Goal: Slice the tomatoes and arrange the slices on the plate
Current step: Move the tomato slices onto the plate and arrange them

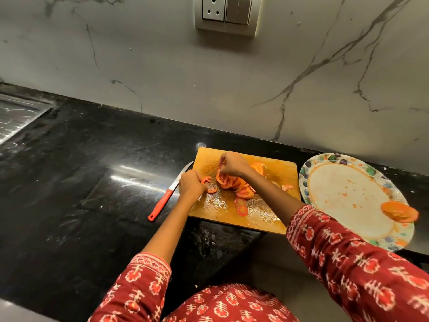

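Gripping tomato slices (234,183) with both hands (191,185); slice row runs far-left to near-right on board (285,173).

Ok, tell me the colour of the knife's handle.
Red, on the knife lying left of the cutting board; head view shows it.

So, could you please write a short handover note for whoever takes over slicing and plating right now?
Left hand: fingers curled at a small tomato piece on the cutting board's left edge.
Right hand: pinching slices from the tomato pile.
Knife: lying on the counter left of the board.
Done: slicing appears finished; a few slices on the plate.
Left: move the remaining slices over and arrange them.
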`<state>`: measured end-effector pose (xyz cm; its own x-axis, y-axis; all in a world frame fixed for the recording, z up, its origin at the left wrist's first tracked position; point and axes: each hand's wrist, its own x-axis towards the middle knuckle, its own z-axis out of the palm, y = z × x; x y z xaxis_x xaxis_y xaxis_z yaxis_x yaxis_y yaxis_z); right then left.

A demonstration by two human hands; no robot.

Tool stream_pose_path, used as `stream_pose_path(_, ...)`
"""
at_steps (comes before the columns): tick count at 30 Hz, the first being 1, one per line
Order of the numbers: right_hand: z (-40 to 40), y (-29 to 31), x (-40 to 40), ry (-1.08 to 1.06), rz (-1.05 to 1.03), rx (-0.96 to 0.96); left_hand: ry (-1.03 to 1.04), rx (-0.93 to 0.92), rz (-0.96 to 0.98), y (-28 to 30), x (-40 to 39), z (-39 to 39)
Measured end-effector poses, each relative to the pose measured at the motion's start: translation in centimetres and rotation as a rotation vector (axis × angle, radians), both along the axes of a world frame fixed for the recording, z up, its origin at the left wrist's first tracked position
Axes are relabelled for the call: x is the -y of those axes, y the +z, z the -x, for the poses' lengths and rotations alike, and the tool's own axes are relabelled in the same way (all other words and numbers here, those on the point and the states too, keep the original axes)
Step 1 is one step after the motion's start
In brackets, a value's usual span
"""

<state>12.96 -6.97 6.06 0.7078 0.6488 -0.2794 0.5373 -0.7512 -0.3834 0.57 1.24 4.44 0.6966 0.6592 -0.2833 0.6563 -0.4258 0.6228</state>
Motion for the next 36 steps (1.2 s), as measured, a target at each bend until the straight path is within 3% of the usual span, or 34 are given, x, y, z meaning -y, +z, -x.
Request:
stream_pose_path(7, -0.8, 1.5, 1.2, 0.137, 0.018, -0.183, -0.047, -0.036, 0.025, 0.1, 0.1, -0.6)
stream_pose_path(13, -1.2, 2.3, 2.5, 0.097, -0.083, -0.291, -0.055, 0.003, 0.065, 0.2, -1.2, -0.6)
stream_pose_path(21, -1.7, 4.3, 5.6, 0.019, -0.286, -0.467, -0.178, 0.313, 0.112, 1.6, -2.1, -0.5)
stream_pose_path(28, -3.2, 6.2, 11.5, -0.130, -0.491, -0.498, -0.408, 0.436, 0.026, 4.2, 1.4, -3.9)
stream_pose_path(36, -5.0, 5.2, 22.2, -0.448, -0.606, -0.434, -0.650, 0.454, 0.095, 4.5, 11.7, -11.2)
